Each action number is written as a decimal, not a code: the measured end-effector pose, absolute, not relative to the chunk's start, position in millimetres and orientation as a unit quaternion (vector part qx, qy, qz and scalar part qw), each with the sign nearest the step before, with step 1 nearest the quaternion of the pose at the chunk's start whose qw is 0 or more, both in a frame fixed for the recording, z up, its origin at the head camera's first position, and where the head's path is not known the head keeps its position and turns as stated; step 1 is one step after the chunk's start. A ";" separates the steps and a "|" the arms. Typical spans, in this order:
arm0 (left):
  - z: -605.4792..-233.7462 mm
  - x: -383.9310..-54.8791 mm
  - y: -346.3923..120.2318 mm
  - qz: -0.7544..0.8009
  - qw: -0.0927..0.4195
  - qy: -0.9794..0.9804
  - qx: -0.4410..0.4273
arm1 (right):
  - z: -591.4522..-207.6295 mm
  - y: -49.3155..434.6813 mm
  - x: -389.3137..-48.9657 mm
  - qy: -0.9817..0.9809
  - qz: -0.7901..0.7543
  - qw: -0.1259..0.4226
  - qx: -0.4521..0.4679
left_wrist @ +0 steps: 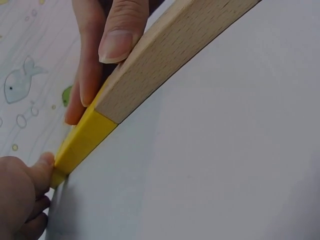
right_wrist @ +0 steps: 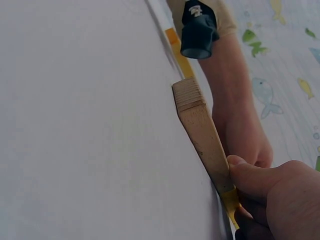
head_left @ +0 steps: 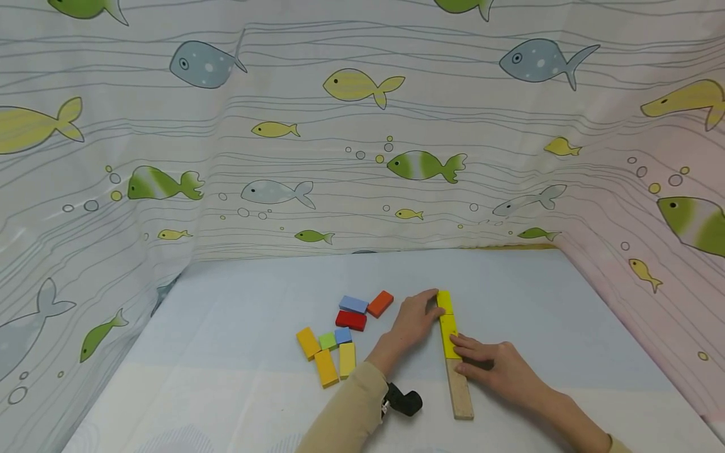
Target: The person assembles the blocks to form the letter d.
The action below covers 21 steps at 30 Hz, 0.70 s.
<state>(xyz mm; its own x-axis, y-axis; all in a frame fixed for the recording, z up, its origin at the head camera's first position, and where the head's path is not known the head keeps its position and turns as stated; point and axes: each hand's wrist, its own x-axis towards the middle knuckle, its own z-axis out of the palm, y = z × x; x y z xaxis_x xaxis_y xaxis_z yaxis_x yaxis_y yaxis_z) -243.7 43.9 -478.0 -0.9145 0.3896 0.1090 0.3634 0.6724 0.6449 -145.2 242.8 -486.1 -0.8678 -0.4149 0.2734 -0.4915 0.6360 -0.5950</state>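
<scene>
A straight row of blocks lies on the table: a short yellow block (head_left: pixel 445 302) at the far end, a longer yellow block (head_left: pixel 449 336), then a plain wooden block (head_left: pixel 460 396) nearest me. My left hand (head_left: pixel 410 324) touches the left side of the yellow blocks with its index finger and thumb. On the right side, my right hand (head_left: pixel 504 371) has its fingertips against the longer yellow block and its thumb beside the wooden one. In the right wrist view, the right thumb (right_wrist: pixel 250 175) rests along the wooden block (right_wrist: pixel 202 140), whose grained end faces the camera.
Left of the row lie a red block (head_left: pixel 351 320), an orange-red block (head_left: pixel 381 304), a blue block (head_left: pixel 354 304), a small blue block (head_left: pixel 343 335), a green block (head_left: pixel 328 341), a pale yellow block (head_left: pixel 347 360) and two orange-yellow blocks (head_left: pixel 326 368). A fish-patterned curtain (head_left: pixel 351 151) surrounds the table.
</scene>
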 end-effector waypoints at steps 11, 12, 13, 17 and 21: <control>-478.8 -243.1 44.8 0.366 0.020 0.910 0.195 | -482.0 240.6 -143.9 -0.900 0.349 0.064 0.253; -479.0 -243.1 44.8 0.366 0.019 0.910 0.194 | -481.9 240.4 -144.0 -0.900 0.348 0.065 0.254; -479.2 -243.3 44.8 0.366 0.020 0.910 0.193 | -481.7 240.2 -144.0 -0.900 0.348 0.065 0.254; -479.9 -243.6 44.7 0.366 0.022 0.910 0.192 | -482.5 240.5 -144.5 -0.901 0.348 0.059 0.252; -480.2 -243.3 44.5 0.367 0.025 0.910 0.190 | -484.1 242.3 -145.3 -0.901 0.353 0.048 0.248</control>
